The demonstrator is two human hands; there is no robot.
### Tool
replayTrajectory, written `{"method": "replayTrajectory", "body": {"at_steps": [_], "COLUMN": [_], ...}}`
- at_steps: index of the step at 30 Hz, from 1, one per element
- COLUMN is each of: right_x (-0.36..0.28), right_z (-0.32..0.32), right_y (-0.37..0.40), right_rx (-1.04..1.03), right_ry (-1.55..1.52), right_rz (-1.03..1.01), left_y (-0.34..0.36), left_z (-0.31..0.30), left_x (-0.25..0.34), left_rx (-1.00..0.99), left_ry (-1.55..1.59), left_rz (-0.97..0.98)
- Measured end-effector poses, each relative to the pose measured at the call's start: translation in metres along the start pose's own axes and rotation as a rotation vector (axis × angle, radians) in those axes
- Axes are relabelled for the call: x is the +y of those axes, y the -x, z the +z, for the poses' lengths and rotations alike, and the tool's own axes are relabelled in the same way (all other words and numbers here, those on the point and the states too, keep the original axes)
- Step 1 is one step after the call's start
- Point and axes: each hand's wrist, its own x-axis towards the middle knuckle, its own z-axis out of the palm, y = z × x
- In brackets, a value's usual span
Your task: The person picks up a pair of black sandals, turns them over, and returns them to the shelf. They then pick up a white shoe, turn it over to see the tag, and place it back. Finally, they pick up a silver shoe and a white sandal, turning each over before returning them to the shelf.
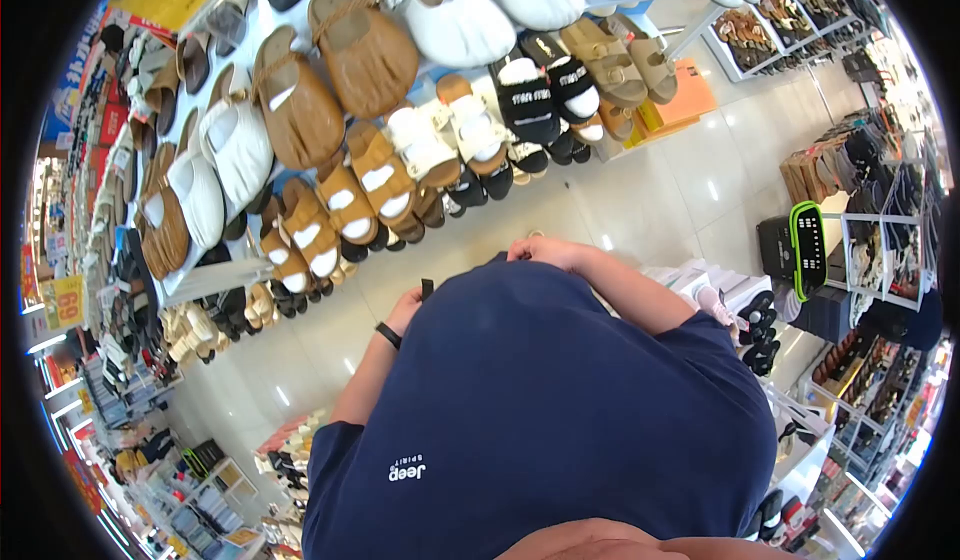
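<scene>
My left hand (404, 312), with a black band (388, 336) round its wrist, is at the left edge of the navy T-shirt (560, 380). A small flat black piece (427, 289) sticks up at its fingertips; the shirt partly hides the fingers, which look closed on it. My right hand (540, 251) rests at the front of the shirt with its fingers curled in. Just beyond its knuckles a small pale ring-like thing (537, 233) shows, and what the fingers hold is hidden.
Ahead, a display rack carries brown shoes (365, 55), white shoes (455, 20) and several sandals (380, 175). A black basket with a green rim (806, 250) stands at the right, near shoe shelves (880, 260). Pale tiled floor (690, 180) lies between.
</scene>
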Motion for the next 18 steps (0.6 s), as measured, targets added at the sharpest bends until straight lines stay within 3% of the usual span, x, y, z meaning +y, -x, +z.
{"method": "replayTrajectory", "body": {"at_steps": [4, 12, 16, 18], "right_x": [0.011, 0.045, 0.046, 0.040], "right_z": [-0.014, -0.077, -0.105, -0.116], "right_y": [0.008, 0.033, 0.048, 0.055], "right_rx": [0.107, 0.225, 0.240, 0.273], "right_ry": [-0.105, -0.051, 0.032, -0.082], "right_rz": [0.034, -0.093, -0.093, -0.117], "left_y": [-0.018, -0.059, -0.084, -0.084], "left_z": [0.017, 0.082, 0.101, 0.108], "left_x": [-0.006, 0.013, 0.030, 0.038], "left_rx": [0.210, 0.229, 0.061, 0.026], "left_ry": [-0.007, -0.082, -0.125, -0.152], "left_rz": [0.058, 0.243, 0.259, 0.231]}}
